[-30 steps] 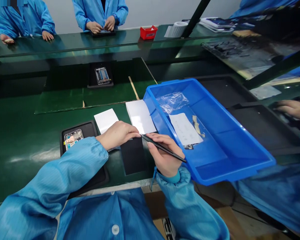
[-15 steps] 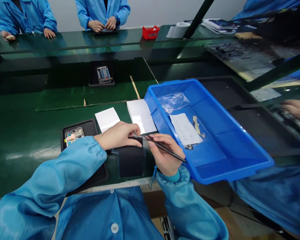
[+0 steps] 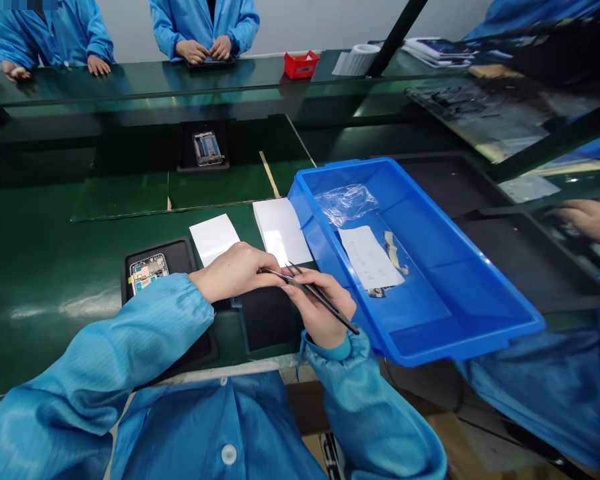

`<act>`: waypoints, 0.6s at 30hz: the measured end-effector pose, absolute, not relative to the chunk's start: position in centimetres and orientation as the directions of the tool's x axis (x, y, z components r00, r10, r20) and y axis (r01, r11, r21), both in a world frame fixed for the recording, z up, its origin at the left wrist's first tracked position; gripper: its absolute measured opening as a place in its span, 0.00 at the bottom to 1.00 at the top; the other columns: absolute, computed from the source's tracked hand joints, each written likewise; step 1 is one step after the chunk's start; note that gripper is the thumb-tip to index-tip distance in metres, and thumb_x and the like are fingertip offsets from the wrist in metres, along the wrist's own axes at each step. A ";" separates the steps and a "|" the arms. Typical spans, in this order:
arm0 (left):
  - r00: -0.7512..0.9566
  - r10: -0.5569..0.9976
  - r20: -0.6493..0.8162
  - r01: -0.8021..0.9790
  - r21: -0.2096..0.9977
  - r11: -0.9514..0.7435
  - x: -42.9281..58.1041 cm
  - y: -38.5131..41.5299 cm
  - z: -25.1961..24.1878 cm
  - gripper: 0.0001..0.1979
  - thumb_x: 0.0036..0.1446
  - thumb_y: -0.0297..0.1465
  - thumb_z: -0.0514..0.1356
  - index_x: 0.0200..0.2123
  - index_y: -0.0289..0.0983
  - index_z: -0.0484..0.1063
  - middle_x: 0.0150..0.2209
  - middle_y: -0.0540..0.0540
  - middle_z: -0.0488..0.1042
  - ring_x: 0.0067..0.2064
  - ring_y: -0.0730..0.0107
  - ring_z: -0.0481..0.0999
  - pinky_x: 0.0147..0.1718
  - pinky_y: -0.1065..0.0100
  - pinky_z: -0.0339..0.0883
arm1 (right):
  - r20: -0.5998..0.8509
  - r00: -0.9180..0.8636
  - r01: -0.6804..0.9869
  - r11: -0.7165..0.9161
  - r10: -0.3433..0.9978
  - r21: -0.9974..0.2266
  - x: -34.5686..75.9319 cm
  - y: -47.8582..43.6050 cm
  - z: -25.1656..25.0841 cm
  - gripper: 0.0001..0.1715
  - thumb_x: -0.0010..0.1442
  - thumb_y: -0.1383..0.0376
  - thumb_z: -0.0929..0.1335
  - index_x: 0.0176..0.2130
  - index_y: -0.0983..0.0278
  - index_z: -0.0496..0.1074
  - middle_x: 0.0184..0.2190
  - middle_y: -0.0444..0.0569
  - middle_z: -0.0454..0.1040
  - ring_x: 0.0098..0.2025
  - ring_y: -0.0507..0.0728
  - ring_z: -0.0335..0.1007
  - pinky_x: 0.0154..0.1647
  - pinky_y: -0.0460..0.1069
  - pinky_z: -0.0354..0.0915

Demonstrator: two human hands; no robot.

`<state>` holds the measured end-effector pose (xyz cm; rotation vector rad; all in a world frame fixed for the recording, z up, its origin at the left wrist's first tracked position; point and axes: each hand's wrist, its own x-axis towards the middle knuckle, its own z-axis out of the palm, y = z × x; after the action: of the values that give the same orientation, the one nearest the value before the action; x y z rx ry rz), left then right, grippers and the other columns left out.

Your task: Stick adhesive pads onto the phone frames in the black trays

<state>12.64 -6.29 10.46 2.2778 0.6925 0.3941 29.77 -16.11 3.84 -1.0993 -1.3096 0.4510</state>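
Black tweezers [image 3: 343, 319], bright blue tray [image 3: 480, 344], finely striped blue sleeve [image 3: 105, 347], dark green bench [image 3: 45, 320]

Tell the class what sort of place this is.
Probably an electronics assembly line: blue anti-static coats, a green workbench, tweezers in the right hand, and an opened phone in a black tray.

Light: bright, even, diffuse room light from overhead, with soft shadows.
Glare: a pale streak on the glossy dark green table [image 3: 45, 312].
Reflections: the tilted clear glass sheet [image 3: 505, 113] mirrors the scene.
Edges: wide-angle bending at the frame's sides.
Focus: sharp, even on the slim black tweezers [image 3: 330, 308].
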 end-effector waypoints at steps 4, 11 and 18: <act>0.785 0.594 0.174 0.355 0.660 -0.662 11.9 -6.6 10.1 0.13 0.54 0.36 0.68 0.40 0.37 0.75 0.33 0.50 0.76 0.33 0.71 0.75 0.32 0.72 0.65 | 0.475 0.448 0.339 0.348 0.757 -0.874 28.9 -16.0 4.0 0.07 0.56 0.67 0.76 0.33 0.60 0.74 0.33 0.46 0.81 0.35 0.58 0.81 0.39 0.52 0.77; 0.641 0.704 0.306 0.390 0.660 -0.642 10.0 -7.6 9.0 0.08 0.60 0.36 0.64 0.37 0.38 0.76 0.34 0.48 0.78 0.34 0.71 0.76 0.35 0.72 0.68 | 0.419 0.617 0.315 0.279 0.666 -0.907 27.8 -15.7 4.4 0.11 0.54 0.64 0.76 0.30 0.63 0.72 0.26 0.43 0.77 0.27 0.55 0.77 0.29 0.48 0.72; 0.640 0.767 0.048 0.394 0.837 -0.381 9.8 -7.2 9.7 0.10 0.61 0.36 0.62 0.35 0.37 0.81 0.33 0.49 0.82 0.34 0.70 0.78 0.35 0.72 0.68 | 0.394 0.551 0.196 0.345 0.736 -0.918 27.8 -15.8 4.3 0.11 0.54 0.66 0.76 0.34 0.61 0.71 0.33 0.46 0.80 0.36 0.57 0.80 0.40 0.51 0.75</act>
<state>9.75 -7.22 9.70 2.0058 0.9065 0.5528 27.78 -15.75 4.35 -1.2013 -0.9641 0.4321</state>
